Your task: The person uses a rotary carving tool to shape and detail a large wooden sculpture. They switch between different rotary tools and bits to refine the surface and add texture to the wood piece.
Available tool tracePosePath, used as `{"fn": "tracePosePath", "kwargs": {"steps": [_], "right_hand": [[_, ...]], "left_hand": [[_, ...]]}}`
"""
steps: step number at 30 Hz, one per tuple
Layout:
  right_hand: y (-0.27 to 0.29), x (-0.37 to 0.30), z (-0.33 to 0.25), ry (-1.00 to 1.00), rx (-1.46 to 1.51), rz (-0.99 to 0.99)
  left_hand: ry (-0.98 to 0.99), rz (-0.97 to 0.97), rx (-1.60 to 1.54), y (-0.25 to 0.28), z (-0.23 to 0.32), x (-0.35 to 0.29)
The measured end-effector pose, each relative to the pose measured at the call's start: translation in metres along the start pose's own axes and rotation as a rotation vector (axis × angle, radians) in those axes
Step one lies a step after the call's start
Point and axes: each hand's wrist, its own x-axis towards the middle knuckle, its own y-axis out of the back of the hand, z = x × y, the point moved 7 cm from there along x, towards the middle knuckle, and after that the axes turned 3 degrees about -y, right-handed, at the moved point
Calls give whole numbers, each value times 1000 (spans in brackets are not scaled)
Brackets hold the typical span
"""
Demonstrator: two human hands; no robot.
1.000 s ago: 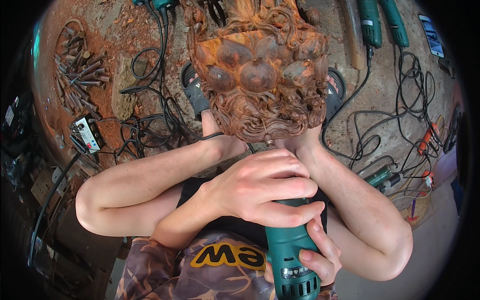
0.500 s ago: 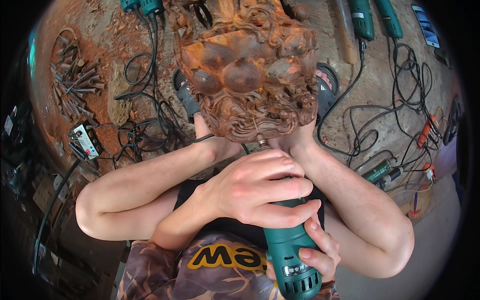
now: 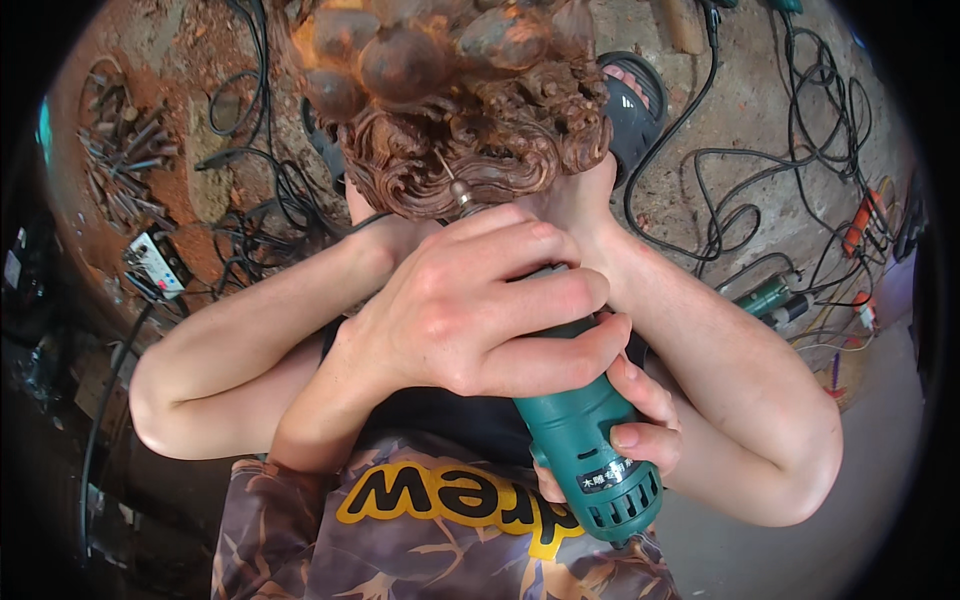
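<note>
A dark brown wood carving (image 3: 480, 120) with rounded bulges and wavy grooves lies between my feet, its far part cut off by the view's upper edge. My left hand (image 3: 480, 310) is closed over the front of a green electric die grinder (image 3: 585, 440). Lower down, the fingers of my right hand (image 3: 645, 410) wrap round the grinder's body, with the palm hidden behind it. The grinder's thin metal bit (image 3: 449, 170) points at the grooved near edge of the carving. Whether it touches the wood, I cannot tell.
My bent legs (image 3: 720, 370) frame the work on both sides. To the left are a pile of carving bits (image 3: 130, 150), a white power strip (image 3: 157, 264) and tangled black cables (image 3: 265, 170). More cables (image 3: 740, 155) and a green power tool (image 3: 765, 297) lie right.
The view has shifted, so the carving sits higher and further left in it. The grinder now slants more, its rear end further right. Both hands keep their hold.
</note>
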Motion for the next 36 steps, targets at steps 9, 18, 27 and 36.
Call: {"fn": "tracePosePath", "kwargs": {"steps": [9,18,27,36], "right_hand": [[9,-5,-1,-58,355,89],[11,10,9,-134,313,-119],[9,19,21,-108,354,-98],[7,20,20,-128,350,-102]], "left_hand": [[-17,-211,13,-11,17,21],[-30,-241,42,-9,6,16],[19,-269,58,-7,-3,15],[6,-249,51,-5,-6,14]]}}
